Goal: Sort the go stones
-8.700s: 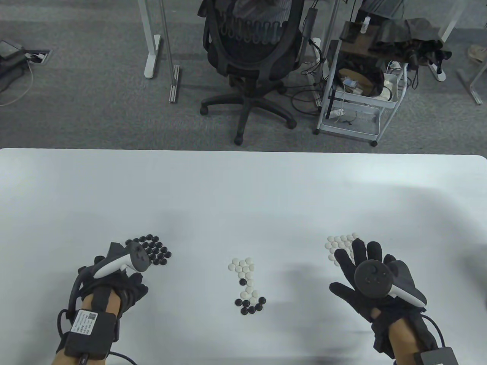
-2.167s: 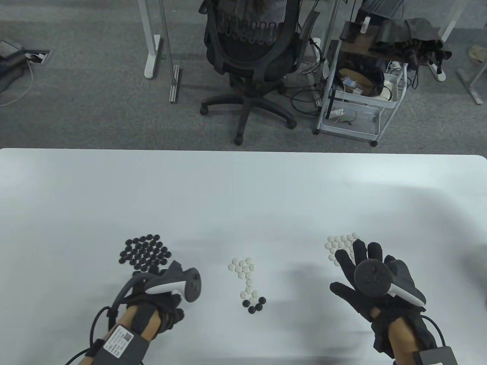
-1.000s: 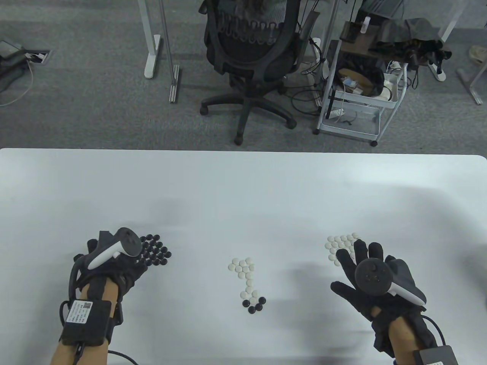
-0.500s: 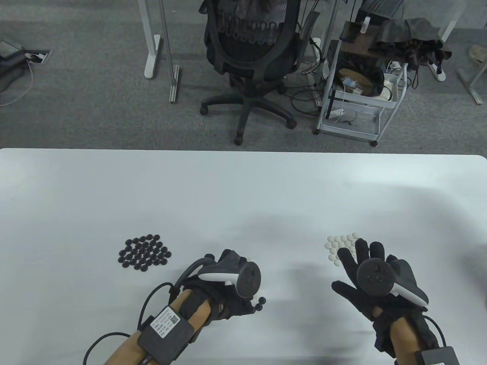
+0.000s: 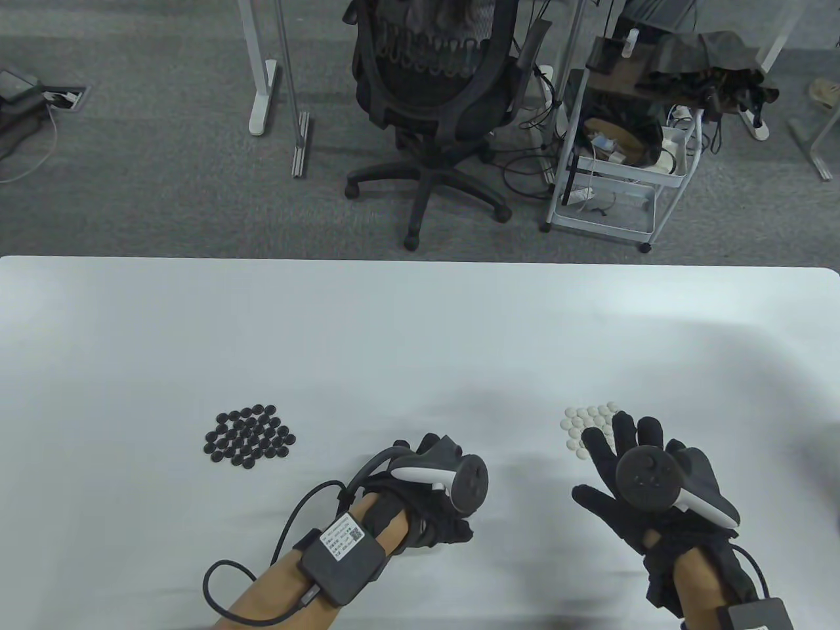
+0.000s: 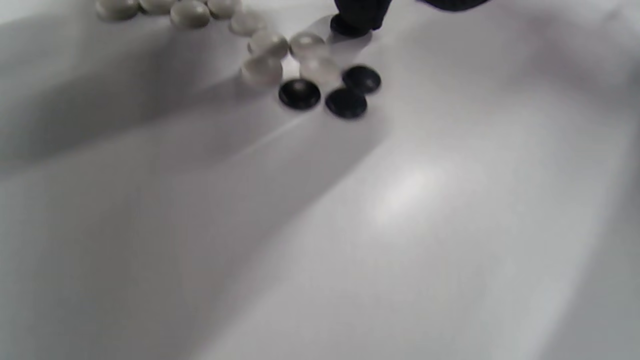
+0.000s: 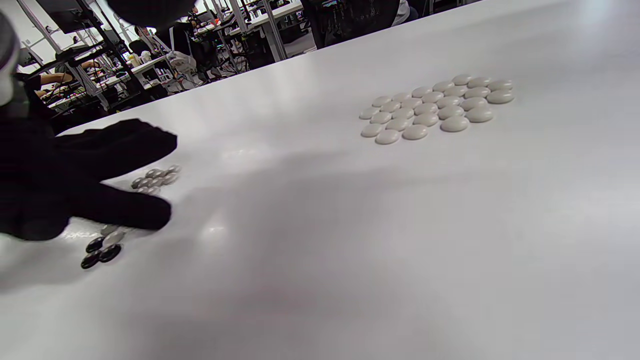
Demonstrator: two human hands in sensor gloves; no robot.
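Stones are lying in three groups on the white table (image 5: 420, 315): a black pile (image 5: 247, 436) toward the near-left part, a white pile (image 5: 586, 423) toward the near-right, and the mixed cluster (image 6: 310, 70) at the middle of the near edge, hidden in the table view under your left hand (image 5: 430, 505). You are reaching that hand over the cluster; in the left wrist view one fingertip (image 6: 357, 12) is touching a black stone (image 6: 345, 27) at the cluster's edge, but whether you are pinching it I cannot tell, since the other fingers are out of sight. Three more black stones (image 6: 345, 102) are sitting tight against white ones (image 6: 265, 45). Your right hand (image 5: 646, 489) is resting spread and flat, holding nothing, fingertips just beside the white pile. Likely risks: the stone looks smooth and low, so it may be slipping from thick glove fingers; a sideways drag could be shoving neighbours and scattering the cluster; the right fingers may be nudging the sorted whites if you are shifting.
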